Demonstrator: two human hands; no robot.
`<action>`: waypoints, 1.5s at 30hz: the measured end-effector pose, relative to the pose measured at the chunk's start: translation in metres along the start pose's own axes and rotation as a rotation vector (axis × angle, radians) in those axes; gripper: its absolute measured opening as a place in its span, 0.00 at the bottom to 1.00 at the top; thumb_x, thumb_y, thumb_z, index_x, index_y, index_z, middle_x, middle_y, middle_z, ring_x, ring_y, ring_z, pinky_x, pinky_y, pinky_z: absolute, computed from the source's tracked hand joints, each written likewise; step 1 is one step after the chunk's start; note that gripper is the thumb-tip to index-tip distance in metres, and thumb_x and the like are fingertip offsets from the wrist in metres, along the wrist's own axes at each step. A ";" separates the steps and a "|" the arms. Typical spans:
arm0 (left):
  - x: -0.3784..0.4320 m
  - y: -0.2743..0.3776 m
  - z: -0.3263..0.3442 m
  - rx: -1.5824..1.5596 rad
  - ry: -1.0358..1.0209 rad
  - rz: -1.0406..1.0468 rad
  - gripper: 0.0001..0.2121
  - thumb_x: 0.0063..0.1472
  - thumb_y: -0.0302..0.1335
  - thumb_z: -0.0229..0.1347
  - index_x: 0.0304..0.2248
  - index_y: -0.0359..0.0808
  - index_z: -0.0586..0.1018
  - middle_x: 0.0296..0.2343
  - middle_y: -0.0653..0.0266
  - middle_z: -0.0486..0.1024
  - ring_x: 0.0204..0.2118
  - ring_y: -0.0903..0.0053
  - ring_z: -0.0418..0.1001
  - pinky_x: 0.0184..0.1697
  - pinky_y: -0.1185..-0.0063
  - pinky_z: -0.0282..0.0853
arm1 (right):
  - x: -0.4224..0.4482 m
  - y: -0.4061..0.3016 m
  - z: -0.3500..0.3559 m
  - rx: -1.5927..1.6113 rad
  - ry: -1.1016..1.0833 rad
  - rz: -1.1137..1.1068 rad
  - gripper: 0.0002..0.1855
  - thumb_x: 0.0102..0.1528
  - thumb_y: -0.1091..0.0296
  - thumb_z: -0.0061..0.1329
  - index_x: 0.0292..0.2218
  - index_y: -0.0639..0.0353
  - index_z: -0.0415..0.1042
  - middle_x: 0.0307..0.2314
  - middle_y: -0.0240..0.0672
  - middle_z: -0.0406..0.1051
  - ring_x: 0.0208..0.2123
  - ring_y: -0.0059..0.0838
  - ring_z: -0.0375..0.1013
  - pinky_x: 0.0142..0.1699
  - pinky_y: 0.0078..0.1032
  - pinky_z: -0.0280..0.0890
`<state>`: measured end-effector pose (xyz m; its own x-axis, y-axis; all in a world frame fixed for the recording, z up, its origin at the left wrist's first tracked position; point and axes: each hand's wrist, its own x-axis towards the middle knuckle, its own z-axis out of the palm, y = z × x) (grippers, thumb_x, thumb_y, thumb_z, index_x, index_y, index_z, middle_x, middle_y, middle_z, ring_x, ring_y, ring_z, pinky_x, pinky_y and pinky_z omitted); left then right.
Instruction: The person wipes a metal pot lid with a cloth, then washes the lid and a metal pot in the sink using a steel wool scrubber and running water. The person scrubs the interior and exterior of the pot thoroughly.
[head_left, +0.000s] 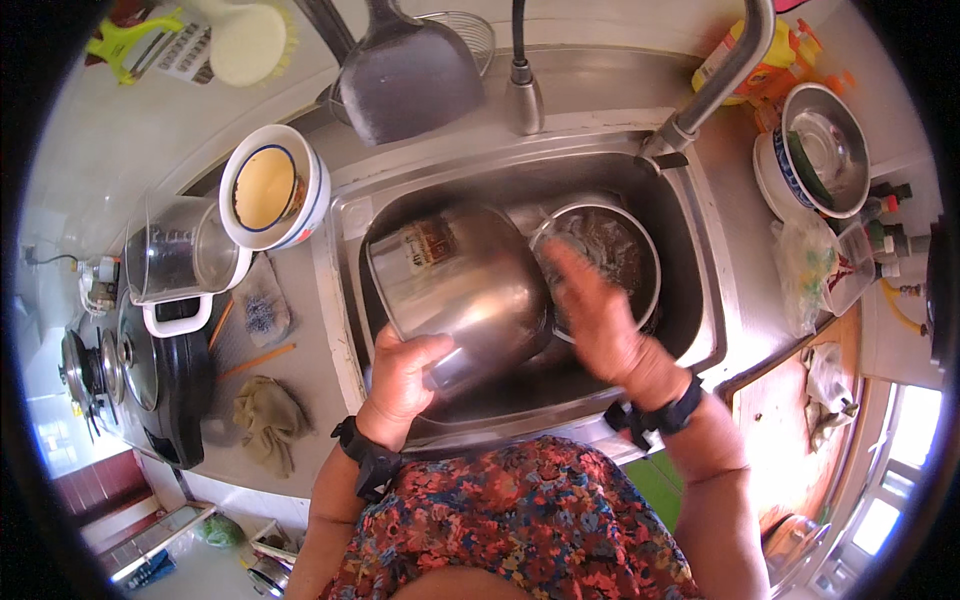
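My left hand (405, 367) grips the rim of a large stainless steel pot (472, 292), which lies tilted on its side over the left half of the steel sink (716, 300). A label bearing writing is on the pot's outer wall. My right hand (600, 315), blurred, is beside the pot's rounded bottom end, its fingers extended and nothing seen in its grasp. Beneath that hand, a round metal basin (654, 247) with water in it sits in the sink's right half.
The faucet (705, 82) reaches over the back right corner. Nested bowls (319, 191), a clear container (161, 247) and a cloth (268, 420) are on the left counter. Metal and patterned bowls (855, 165) stand at right. A spatula (412, 82) hangs behind the sink.
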<state>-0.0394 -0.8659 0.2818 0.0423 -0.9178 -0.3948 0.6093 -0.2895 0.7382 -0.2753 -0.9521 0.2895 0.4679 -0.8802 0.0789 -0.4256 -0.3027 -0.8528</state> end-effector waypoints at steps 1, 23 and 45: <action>0.001 0.000 0.002 -0.008 0.019 -0.008 0.20 0.52 0.14 0.53 0.46 0.28 0.73 0.39 0.59 0.77 0.39 0.73 0.76 0.44 0.76 0.72 | -0.001 -0.008 0.012 -0.014 0.047 -0.289 0.30 0.50 0.86 0.41 0.56 0.65 0.60 0.54 0.60 0.58 0.59 0.53 0.55 0.64 0.38 0.49; 0.000 -0.009 -0.002 0.055 -0.017 0.091 0.17 0.53 0.18 0.55 0.44 0.27 0.74 0.38 0.58 0.77 0.39 0.70 0.76 0.43 0.73 0.73 | -0.024 0.071 0.077 0.389 0.019 0.558 0.22 0.64 0.61 0.32 0.53 0.64 0.66 0.49 0.36 0.68 0.50 0.27 0.64 0.57 0.23 0.55; -0.027 -0.031 -0.024 0.367 -0.118 -0.127 0.11 0.55 0.16 0.59 0.39 0.30 0.79 0.29 0.62 0.81 0.33 0.77 0.80 0.36 0.82 0.75 | 0.069 0.073 0.057 0.839 -0.068 0.457 0.21 0.65 0.59 0.33 0.47 0.66 0.69 0.44 0.38 0.71 0.44 0.29 0.70 0.52 0.29 0.64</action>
<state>-0.0401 -0.8260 0.2564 -0.1191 -0.8874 -0.4454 0.2801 -0.4604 0.8424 -0.2301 -1.0140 0.2035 0.4491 -0.8174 -0.3606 0.1034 0.4485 -0.8878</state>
